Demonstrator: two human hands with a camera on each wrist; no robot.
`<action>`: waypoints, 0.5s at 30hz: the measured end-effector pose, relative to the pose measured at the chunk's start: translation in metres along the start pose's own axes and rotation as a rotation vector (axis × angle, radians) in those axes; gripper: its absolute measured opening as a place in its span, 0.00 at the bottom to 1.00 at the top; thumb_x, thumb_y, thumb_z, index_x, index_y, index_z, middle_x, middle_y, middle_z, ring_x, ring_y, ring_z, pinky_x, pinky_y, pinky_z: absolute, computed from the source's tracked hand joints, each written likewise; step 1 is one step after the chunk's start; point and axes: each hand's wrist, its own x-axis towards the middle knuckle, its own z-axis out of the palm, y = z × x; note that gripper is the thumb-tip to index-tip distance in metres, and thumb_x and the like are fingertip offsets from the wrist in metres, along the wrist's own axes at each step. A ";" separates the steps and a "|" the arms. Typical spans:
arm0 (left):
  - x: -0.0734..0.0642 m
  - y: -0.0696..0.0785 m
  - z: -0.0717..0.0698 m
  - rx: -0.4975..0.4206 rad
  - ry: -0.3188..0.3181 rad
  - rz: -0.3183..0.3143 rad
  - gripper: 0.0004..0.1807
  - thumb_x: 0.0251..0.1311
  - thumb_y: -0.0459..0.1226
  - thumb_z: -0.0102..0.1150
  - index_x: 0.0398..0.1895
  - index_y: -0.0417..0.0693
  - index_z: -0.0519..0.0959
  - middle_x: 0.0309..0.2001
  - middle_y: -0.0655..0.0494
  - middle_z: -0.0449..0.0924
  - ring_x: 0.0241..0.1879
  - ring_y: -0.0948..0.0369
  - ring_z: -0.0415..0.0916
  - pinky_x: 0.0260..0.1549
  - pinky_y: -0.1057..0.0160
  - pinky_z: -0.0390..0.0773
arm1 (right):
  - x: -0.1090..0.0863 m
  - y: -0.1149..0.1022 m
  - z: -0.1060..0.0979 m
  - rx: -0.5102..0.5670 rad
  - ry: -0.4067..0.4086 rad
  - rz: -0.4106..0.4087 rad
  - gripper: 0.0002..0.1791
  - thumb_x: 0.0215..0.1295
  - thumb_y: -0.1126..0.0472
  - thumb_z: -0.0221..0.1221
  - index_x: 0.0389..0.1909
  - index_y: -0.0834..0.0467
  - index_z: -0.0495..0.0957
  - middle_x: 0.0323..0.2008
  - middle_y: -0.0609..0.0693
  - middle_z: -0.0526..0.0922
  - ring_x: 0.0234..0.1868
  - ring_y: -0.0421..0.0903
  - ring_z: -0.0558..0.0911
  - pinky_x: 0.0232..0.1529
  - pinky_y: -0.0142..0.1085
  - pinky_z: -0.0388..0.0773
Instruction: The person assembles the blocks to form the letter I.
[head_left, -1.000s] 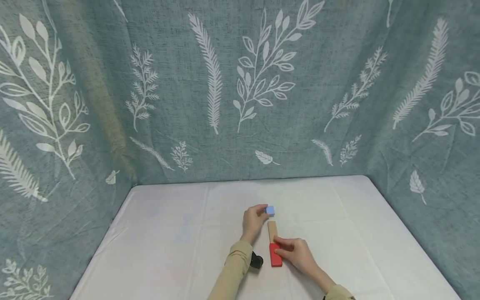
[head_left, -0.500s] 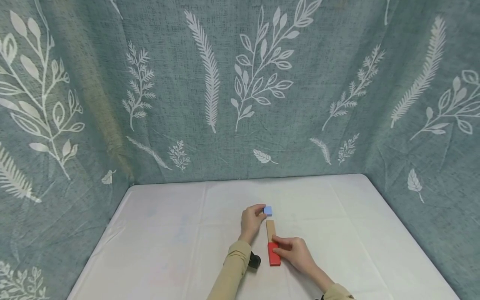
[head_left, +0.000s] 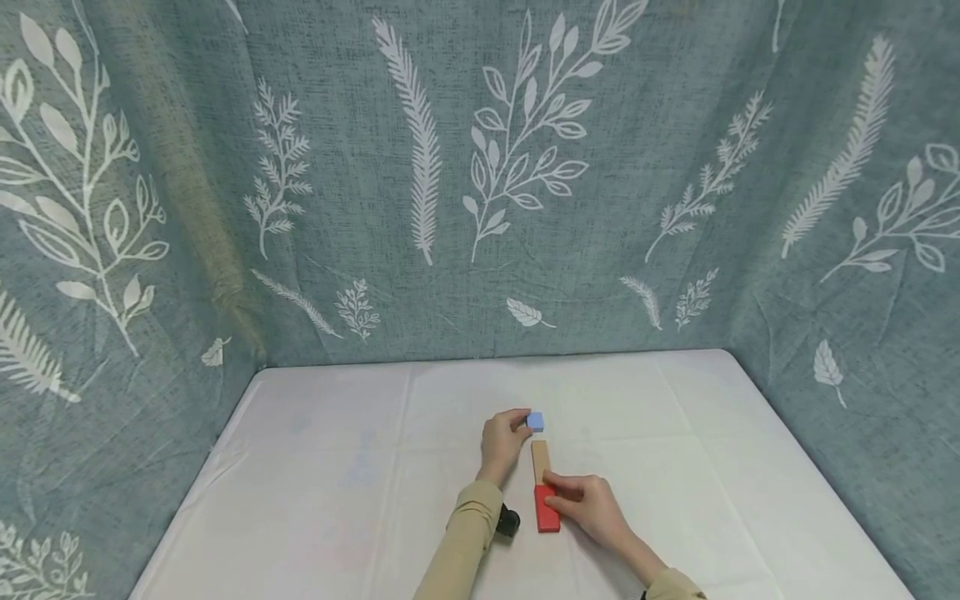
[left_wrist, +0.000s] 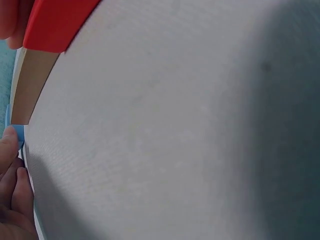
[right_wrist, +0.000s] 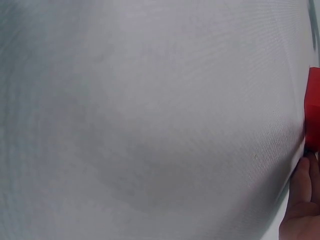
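Note:
My left hand (head_left: pixel 504 443) pinches a small light-blue cube (head_left: pixel 536 422) between thumb and fingers, on its left side. In the left wrist view the blue cube (left_wrist: pixel 19 133) shows beyond the far end of a narrow bare-wood block (left_wrist: pixel 32 87). In the head view that wood block (head_left: pixel 540 461) lies lengthwise, with a small gap between it and the cube. Its near end meets a wider red block (head_left: pixel 547 509). My right hand (head_left: pixel 596 507) grips the red block from the right, its index fingertip at the joint with the wood and its thumb on the red.
A white cloth covers the table (head_left: pixel 322 475). Grey-green curtains (head_left: pixel 450 317) with white leaf prints stand behind it and at both sides. A black wrist device (head_left: pixel 508 522) shows beside my left sleeve.
The view shifts slightly, so everything sits a little further left. Both hands and the blocks keep the same places relative to each other.

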 end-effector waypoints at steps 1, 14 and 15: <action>0.000 0.000 0.000 0.003 -0.003 -0.001 0.15 0.49 0.30 0.62 0.42 0.42 0.80 0.43 0.48 0.81 0.43 0.54 0.78 0.43 0.57 0.77 | 0.000 0.000 0.000 -0.002 0.001 0.000 0.22 0.50 0.54 0.64 0.47 0.57 0.79 0.46 0.48 0.80 0.50 0.47 0.77 0.46 0.32 0.76; -0.001 0.003 0.000 0.062 -0.026 -0.026 0.16 0.51 0.32 0.60 0.45 0.45 0.80 0.46 0.50 0.80 0.46 0.54 0.76 0.45 0.56 0.76 | 0.000 0.002 0.000 -0.003 0.003 -0.011 0.23 0.50 0.53 0.64 0.48 0.57 0.78 0.46 0.48 0.80 0.50 0.48 0.77 0.46 0.34 0.76; -0.001 0.003 0.000 0.064 -0.025 -0.023 0.16 0.51 0.32 0.60 0.45 0.45 0.80 0.46 0.50 0.80 0.46 0.54 0.76 0.45 0.55 0.76 | 0.000 0.002 0.000 -0.003 0.002 -0.010 0.23 0.50 0.53 0.64 0.48 0.57 0.78 0.46 0.48 0.80 0.51 0.48 0.77 0.46 0.34 0.76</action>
